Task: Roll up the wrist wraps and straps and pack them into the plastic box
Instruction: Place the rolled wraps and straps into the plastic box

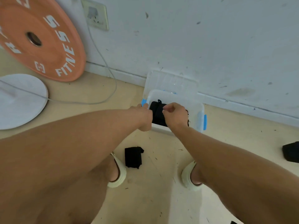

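Black wraps (157, 113) in box (199, 109), between hands

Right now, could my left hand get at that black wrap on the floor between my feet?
Probably yes. The black wrap lies in the open with nothing over it, but the left hand sits at the plastic box rim and would have to pull back toward you.

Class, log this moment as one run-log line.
stage: packing | left hand: on plastic box rim | right hand: curled over black wraps inside, grip unclear | folded wrap: on floor
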`<state>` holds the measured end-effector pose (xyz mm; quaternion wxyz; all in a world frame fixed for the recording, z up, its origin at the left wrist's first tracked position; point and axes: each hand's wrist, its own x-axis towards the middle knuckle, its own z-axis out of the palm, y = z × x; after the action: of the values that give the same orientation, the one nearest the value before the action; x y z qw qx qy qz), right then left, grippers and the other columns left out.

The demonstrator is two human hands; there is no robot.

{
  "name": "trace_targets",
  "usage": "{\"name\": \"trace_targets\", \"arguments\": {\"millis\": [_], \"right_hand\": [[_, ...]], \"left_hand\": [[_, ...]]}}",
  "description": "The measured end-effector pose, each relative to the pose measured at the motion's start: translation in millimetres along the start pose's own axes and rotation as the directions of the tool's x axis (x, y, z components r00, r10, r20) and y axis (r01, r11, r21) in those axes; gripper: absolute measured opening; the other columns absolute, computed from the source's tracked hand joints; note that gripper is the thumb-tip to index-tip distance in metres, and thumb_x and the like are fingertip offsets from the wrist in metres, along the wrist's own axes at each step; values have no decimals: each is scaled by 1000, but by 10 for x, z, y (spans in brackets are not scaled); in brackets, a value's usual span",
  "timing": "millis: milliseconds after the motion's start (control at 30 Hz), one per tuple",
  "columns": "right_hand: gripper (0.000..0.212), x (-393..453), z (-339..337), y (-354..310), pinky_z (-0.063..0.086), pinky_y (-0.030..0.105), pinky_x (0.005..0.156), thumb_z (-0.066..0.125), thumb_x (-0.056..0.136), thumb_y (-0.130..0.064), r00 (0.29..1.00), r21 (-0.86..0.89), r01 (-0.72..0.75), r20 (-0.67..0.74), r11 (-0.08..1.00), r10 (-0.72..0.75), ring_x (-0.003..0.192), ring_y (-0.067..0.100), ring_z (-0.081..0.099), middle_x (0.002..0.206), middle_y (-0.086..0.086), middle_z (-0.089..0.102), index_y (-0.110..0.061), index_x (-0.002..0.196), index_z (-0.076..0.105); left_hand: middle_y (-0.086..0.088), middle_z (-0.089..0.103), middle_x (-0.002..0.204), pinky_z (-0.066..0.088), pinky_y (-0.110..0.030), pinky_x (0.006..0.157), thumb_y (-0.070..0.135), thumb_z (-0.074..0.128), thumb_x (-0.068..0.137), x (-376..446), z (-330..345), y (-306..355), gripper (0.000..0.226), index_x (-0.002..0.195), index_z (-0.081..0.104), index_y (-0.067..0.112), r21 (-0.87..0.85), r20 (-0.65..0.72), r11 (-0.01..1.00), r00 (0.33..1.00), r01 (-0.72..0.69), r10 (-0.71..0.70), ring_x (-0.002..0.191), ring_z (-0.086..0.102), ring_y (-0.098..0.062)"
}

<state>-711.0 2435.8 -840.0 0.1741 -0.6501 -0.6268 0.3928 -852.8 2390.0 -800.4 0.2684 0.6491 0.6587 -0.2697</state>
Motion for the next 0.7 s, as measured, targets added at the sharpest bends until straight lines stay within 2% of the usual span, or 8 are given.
{"name": "trace_targets", "arguments": {"millis": [67,133,233,300,400,467,567,700], "right_hand": [[16,-321,213,179,52,22,68,60,94,-12,998,-27,50,29,998,-49,77,0,61,90,-17,67,-25,96,69],[16,-573,477,440,55,28,79,62,94,-15,986,-121,80,158,989,-60,85,4,63,98,-15,68,-27,101,69],[41,-762,818,746,51,32,100,69,95,-25,901,-328,125,432,936,31,119,13,60,137,-8,58,-30,135,60],[64,-811,989,807,48,33,105,74,93,-32,847,-354,127,524,927,84,131,18,54,152,-5,47,-28,150,47],[83,-807,1240,835,46,38,107,78,89,-40,837,-348,5,514,938,186,139,26,49,157,4,40,-19,158,36],[79,-791,1366,864,54,40,101,79,88,-42,818,-341,-182,469,922,335,128,30,57,148,11,49,-11,151,41],[66,-786,1460,959,60,40,92,79,89,-39,741,-350,-313,491,883,458,110,29,68,130,13,64,-4,137,51],[73,-746,1480,985,57,35,91,82,88,-33,699,-305,-401,508,864,503,116,30,64,133,14,61,-1,143,46]], "left_hand": [[-16,14,167,41,-48,113,14,47,97,-41,54,-2,58,154,36,12,2,17,1000,1000,-3,3,152,25,-34],[-15,22,163,44,-47,109,15,48,96,-59,144,-48,55,151,40,13,14,29,1000,1000,-10,9,147,32,-33],[-12,26,161,44,-45,107,15,49,97,-38,239,-148,55,151,40,15,8,30,1000,1000,-11,11,145,35,-31],[-12,28,160,45,-44,107,17,50,98,-15,267,-198,57,153,38,14,5,30,1000,1000,-11,11,142,38,-31],[-13,27,161,44,-47,110,21,50,98,56,337,-281,59,155,36,14,8,46,1000,999,-9,9,142,40,-32],[-13,24,163,44,-47,110,23,51,99,114,401,-357,59,156,35,14,6,70,1000,998,-2,1,142,38,-33],[-12,19,166,42,-47,113,26,51,100,179,494,-479,61,158,33,15,1,102,1000,994,30,-30,144,37,-33],[-11,22,165,42,-46,112,28,52,100,228,596,-573,62,157,34,16,-10,114,999,992,49,-47,144,38,-34]]}}
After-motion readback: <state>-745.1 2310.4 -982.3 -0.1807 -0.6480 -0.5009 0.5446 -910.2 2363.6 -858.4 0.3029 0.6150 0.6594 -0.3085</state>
